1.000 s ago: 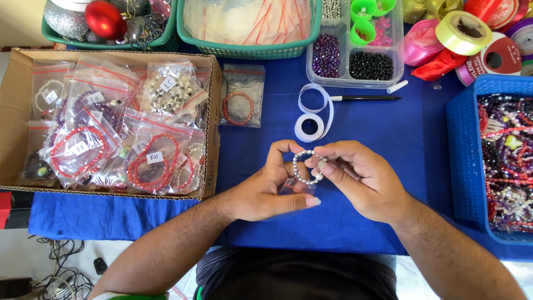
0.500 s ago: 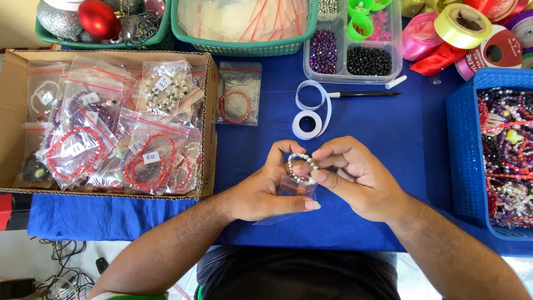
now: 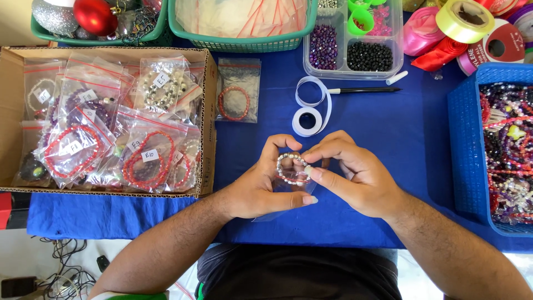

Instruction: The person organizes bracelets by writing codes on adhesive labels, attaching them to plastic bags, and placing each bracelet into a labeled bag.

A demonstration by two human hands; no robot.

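Bead bracelet (image 3: 292, 168) sits between both hands, pinched by left hand (image 3: 261, 186) and right hand (image 3: 355, 178) fingertips. Clear plastic bag (image 3: 288, 191) lies just under it, against left palm, nearer the left hand.

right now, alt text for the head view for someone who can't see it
Two hands, left hand and right hand, hold a pale bead bracelet over a small clear bag on a blue cloth. A cardboard box of bagged bracelets sits to the left.
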